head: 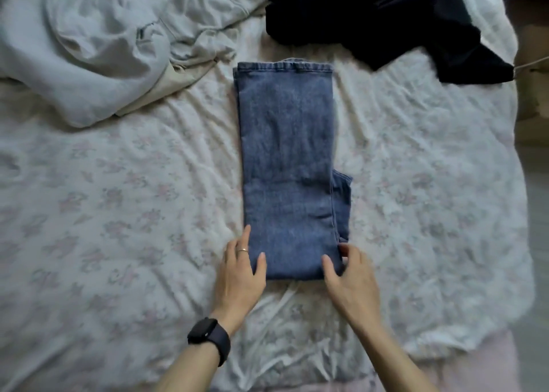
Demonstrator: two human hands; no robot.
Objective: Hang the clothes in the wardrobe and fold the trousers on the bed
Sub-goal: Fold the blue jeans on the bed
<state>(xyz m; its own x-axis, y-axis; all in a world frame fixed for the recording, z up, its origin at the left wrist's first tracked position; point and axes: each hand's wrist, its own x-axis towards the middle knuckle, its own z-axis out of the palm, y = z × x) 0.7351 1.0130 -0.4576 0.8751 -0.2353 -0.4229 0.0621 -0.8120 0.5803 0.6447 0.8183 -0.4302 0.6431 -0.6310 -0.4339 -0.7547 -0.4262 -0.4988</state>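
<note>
A pair of blue jeans [288, 159] lies folded into a long narrow strip in the middle of the bed, its hems at the far end. My left hand [240, 275] holds the near left corner, thumb on top of the denim and fingers along and under the edge. My right hand [347, 275] pinches the near right corner, thumb on top and fingers curled round the side edge. A dark watch sits on my left wrist.
The bed [118, 213] has a wrinkled white sheet with a faint floral print. A pale grey hoodie [89, 43] is heaped at the far left. A dark navy garment [386, 17] lies crumpled at the far right. The bed's right edge and floor [534, 198] show.
</note>
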